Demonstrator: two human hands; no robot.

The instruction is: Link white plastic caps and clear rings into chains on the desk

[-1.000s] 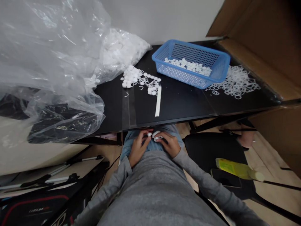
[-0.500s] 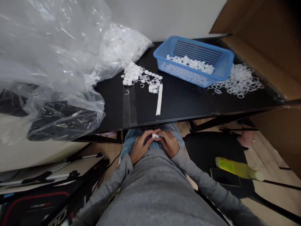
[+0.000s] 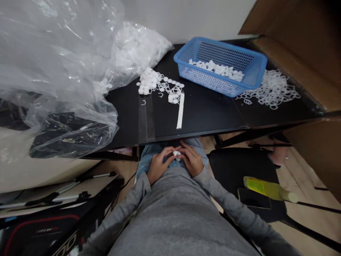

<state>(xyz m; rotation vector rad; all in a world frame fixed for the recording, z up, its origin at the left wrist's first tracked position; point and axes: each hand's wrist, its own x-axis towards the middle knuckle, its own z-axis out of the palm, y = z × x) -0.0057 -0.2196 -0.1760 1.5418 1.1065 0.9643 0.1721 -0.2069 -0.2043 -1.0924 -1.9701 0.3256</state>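
Note:
My left hand and my right hand are together in my lap, below the table edge. Between their fingertips is a small white plastic piece, partly hidden by my fingers. On the black table lies a heap of white caps tangled with thin rings. A blue mesh basket holds more white caps. A loose pile of translucent white rings lies to its right, and a narrow white strip lies near the table's front edge.
A clear plastic bag of white pieces and a large crumpled plastic sheet lie at the left. Cardboard rises at the right. A black seat holds a phone and a yellow-green bottle.
The white pieces that were separate in my fingers a second ago now sit together as one small bundle. My hands have drawn closer, and the view has shifted slightly.

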